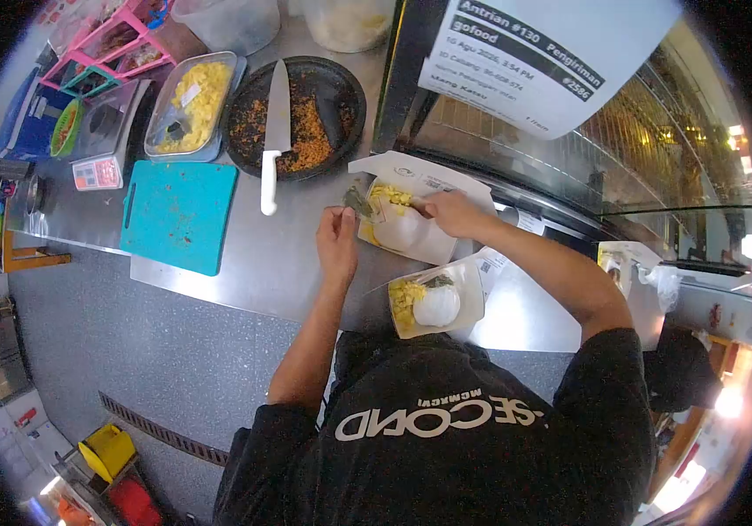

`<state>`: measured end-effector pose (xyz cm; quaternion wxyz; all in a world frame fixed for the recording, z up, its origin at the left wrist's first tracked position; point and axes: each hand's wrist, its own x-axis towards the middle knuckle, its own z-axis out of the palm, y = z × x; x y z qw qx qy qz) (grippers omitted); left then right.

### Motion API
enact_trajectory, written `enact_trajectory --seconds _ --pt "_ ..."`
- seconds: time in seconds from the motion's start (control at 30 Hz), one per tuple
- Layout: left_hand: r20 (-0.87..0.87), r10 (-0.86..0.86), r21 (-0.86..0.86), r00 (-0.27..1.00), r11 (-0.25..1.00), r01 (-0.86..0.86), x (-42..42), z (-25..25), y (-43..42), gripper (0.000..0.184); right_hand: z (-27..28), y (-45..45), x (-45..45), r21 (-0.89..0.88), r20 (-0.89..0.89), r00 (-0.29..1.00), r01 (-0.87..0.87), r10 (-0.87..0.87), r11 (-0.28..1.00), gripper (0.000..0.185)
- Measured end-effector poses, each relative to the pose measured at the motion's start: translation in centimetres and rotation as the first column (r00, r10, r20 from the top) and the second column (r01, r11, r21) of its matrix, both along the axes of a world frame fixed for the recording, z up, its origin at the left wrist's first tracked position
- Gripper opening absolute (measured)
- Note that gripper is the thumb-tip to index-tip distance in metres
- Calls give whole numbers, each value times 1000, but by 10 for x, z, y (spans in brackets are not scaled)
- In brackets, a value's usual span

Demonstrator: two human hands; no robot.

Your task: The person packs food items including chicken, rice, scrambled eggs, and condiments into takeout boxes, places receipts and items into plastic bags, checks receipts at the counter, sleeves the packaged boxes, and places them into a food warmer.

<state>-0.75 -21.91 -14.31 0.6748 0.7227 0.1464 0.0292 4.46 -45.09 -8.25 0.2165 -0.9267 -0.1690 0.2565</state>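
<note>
My left hand (338, 241) is at the left edge of an open paper food box (433, 244), its fingers pinched on a dark green, leafy-looking piece (358, 202). Inside that box are yellow chopped pieces (391, 195) and a white rounded mound (400, 230), likely rice. Over the box's right side reaches my right hand (455, 213), its fingers curled together beside the yellow pieces; what they hold, if anything, is hidden. Closer to my body stands a second open paper box (472, 311) with yellow pieces, a dark green piece and a white mound (436, 307).
A knife (277, 118) lies across a black pan (354, 131) of brown crumbs. Left of it are a turquoise cutting board (178, 215), a tub of yellow pieces (205, 92) and a scale (99, 173). A printed order slip (542, 66) hangs before the glass cabinet (656, 158).
</note>
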Motion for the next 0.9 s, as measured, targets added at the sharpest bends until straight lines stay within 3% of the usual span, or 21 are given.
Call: enact_trajectory --seconds 0.07,0.13,0.23,0.27,0.33,0.43,0.53,0.67,0.73,0.8,0.83,0.9 --pt "49 -32 165 998 986 23 -2 37 -3 17 -1 -2 -1 -48 112 993 35 -30 998 26" --pt "129 -167 101 977 983 154 3 60 -6 14 5 -1 -2 -132 171 985 40 -17 990 26" --pt "130 -288 -83 949 950 300 16 49 -16 10 25 3 -3 69 205 974 87 -100 994 24" --pt "116 -320 -161 940 928 336 23 41 -19 9 17 0 0 123 123 979 145 -160 982 25" --pt "130 -343 -74 930 932 354 30 37 -27 8 -2 -7 5 214 -57 963 268 -262 939 27" --pt "138 -383 -9 914 922 387 35 44 -36 8 -1 -10 3 408 -253 929 356 -271 841 32" --pt "184 -438 133 880 898 419 40 46 -43 13 12 -9 3 361 -579 742 604 -337 711 36" --pt "267 -486 430 832 833 348 47 50 -48 19 7 -14 -1 415 -644 691 676 -328 608 39" --pt "270 -487 386 831 845 369 49 49 -51 17 15 -8 -5 422 -657 663 718 -359 554 39" --pt "279 -476 339 834 861 379 50 45 -53 16 14 -9 -5 417 -205 946 316 -250 852 36" --pt "286 -465 314 837 871 377 51 42 -54 16 14 -9 -4 318 32 993 101 -117 943 34" --pt "260 -438 315 861 881 353 52 42 -51 15 17 -4 -5 207 290 951 45 -106 977 27"
